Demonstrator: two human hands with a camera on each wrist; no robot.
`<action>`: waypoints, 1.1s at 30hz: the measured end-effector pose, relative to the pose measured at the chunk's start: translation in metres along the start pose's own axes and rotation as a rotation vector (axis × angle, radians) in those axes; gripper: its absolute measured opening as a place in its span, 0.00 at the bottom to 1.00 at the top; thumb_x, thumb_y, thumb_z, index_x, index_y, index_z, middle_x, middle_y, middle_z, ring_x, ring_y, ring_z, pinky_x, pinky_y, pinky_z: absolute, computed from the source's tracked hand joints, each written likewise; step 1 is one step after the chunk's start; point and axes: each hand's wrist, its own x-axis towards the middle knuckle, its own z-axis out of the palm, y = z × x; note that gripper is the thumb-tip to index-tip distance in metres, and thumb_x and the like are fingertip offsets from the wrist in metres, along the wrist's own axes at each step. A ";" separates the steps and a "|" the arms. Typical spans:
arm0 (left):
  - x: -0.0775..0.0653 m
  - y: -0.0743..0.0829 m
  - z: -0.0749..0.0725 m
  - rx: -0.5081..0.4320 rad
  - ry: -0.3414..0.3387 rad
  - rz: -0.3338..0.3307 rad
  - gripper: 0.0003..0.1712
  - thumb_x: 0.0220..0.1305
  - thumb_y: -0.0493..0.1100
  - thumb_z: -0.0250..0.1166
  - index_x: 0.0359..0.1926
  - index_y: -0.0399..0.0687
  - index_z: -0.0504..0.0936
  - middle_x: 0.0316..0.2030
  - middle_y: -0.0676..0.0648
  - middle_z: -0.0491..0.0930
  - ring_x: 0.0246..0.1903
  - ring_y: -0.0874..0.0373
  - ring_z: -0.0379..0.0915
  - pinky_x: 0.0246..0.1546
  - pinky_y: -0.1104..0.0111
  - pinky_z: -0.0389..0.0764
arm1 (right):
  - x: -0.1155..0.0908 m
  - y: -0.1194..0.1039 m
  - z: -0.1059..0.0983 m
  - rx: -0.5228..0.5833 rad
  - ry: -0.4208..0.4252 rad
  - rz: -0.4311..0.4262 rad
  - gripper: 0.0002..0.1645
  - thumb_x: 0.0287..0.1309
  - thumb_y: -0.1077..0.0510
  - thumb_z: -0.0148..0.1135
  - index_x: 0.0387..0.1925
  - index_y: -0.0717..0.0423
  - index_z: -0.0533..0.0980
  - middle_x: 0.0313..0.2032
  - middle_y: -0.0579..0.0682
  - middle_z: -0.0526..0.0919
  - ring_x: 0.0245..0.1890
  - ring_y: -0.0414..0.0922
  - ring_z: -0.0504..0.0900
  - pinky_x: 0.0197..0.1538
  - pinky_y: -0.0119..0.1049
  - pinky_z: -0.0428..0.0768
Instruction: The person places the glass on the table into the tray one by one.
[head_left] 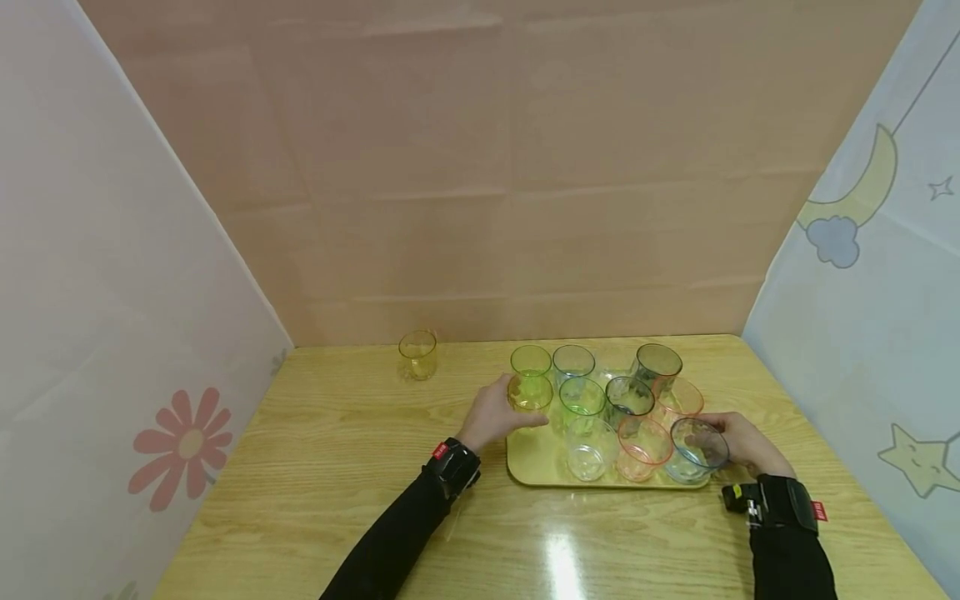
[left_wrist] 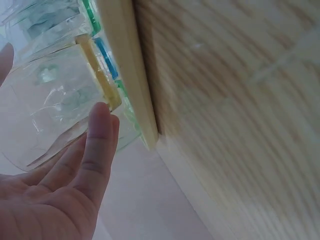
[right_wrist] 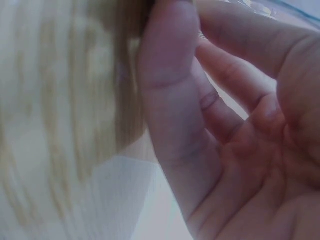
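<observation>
In the head view my left hand (head_left: 493, 414) holds a yellow glass (head_left: 529, 393) at the left end of a yellow tray (head_left: 536, 473). Its thumb lies along the near side. The left wrist view shows the clear wall and yellow base of this glass (left_wrist: 55, 95), with fingers (left_wrist: 97, 145) along one side. My right hand (head_left: 750, 442) grips a blue-rimmed glass (head_left: 699, 442) at the tray's front right corner. Some of its fingers show through the glass. Close up in the right wrist view, the right hand's fingers (right_wrist: 172, 90) bend inward, with a bit of rim at the top.
Several tinted glasses stand upright on the tray, among them a green one (head_left: 582, 398), a dark one (head_left: 658, 360) and a red-rimmed one (head_left: 645, 442). Another yellow glass (head_left: 417, 354) stands apart at the back left of the wooden table (head_left: 337, 433). Walls enclose the back and sides.
</observation>
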 end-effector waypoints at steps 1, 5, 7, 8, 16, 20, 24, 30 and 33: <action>0.000 0.000 0.001 0.000 -0.010 -0.004 0.49 0.41 0.59 0.80 0.63 0.47 0.72 0.52 0.45 0.82 0.49 0.52 0.79 0.47 0.60 0.81 | 0.000 0.000 0.000 0.002 0.000 0.002 0.35 0.65 0.53 0.61 0.62 0.78 0.67 0.50 0.71 0.80 0.26 0.35 0.73 0.24 0.35 0.68; 0.001 0.001 0.004 0.006 -0.041 -0.023 0.51 0.42 0.58 0.80 0.66 0.46 0.69 0.54 0.42 0.81 0.52 0.50 0.78 0.50 0.57 0.80 | 0.000 -0.001 0.000 0.012 -0.002 0.008 0.36 0.65 0.53 0.61 0.62 0.78 0.66 0.50 0.72 0.80 0.27 0.35 0.74 0.25 0.36 0.69; 0.001 0.002 0.004 0.009 -0.053 -0.039 0.53 0.43 0.57 0.80 0.68 0.45 0.67 0.56 0.41 0.80 0.53 0.48 0.77 0.52 0.56 0.80 | 0.000 -0.001 0.001 0.015 -0.003 0.011 0.35 0.65 0.54 0.61 0.62 0.78 0.66 0.50 0.72 0.79 0.28 0.34 0.75 0.26 0.35 0.70; 0.001 0.002 0.005 0.015 -0.058 -0.046 0.54 0.43 0.57 0.80 0.69 0.45 0.66 0.57 0.40 0.79 0.54 0.48 0.77 0.53 0.56 0.79 | 0.000 0.000 0.001 0.009 -0.002 0.008 0.35 0.65 0.54 0.61 0.62 0.78 0.66 0.51 0.72 0.79 0.29 0.34 0.75 0.26 0.35 0.70; 0.001 0.001 0.008 0.023 -0.059 -0.034 0.56 0.44 0.58 0.79 0.71 0.43 0.64 0.58 0.40 0.78 0.56 0.47 0.77 0.54 0.56 0.79 | 0.001 0.001 0.000 0.014 0.000 0.017 0.35 0.65 0.53 0.61 0.63 0.77 0.66 0.50 0.71 0.80 0.33 0.35 0.77 0.28 0.35 0.72; 0.001 0.001 0.008 0.026 -0.054 -0.016 0.55 0.44 0.58 0.79 0.70 0.44 0.64 0.58 0.39 0.78 0.56 0.47 0.77 0.54 0.56 0.79 | 0.000 0.001 0.000 -0.022 0.017 0.014 0.35 0.65 0.52 0.61 0.62 0.76 0.67 0.53 0.72 0.78 0.40 0.39 0.82 0.33 0.34 0.76; 0.001 0.001 0.008 0.038 -0.051 -0.011 0.57 0.44 0.59 0.79 0.71 0.43 0.63 0.60 0.37 0.76 0.58 0.45 0.75 0.56 0.54 0.78 | 0.000 0.001 0.000 -0.004 0.009 0.013 0.36 0.66 0.52 0.60 0.63 0.77 0.66 0.53 0.73 0.78 0.37 0.37 0.81 0.31 0.35 0.75; 0.000 0.000 0.007 0.041 -0.074 -0.015 0.61 0.43 0.59 0.80 0.72 0.39 0.60 0.63 0.36 0.72 0.61 0.43 0.72 0.60 0.53 0.75 | 0.000 0.000 0.000 0.030 0.002 0.015 0.36 0.65 0.54 0.61 0.62 0.79 0.65 0.45 0.67 0.83 0.27 0.34 0.76 0.26 0.34 0.73; -0.001 -0.001 0.004 0.042 -0.086 -0.021 0.61 0.43 0.60 0.80 0.72 0.38 0.60 0.65 0.36 0.71 0.63 0.43 0.70 0.61 0.52 0.74 | 0.000 0.000 0.001 0.046 0.004 0.020 0.37 0.64 0.54 0.61 0.62 0.80 0.65 0.42 0.64 0.84 0.25 0.35 0.75 0.26 0.34 0.73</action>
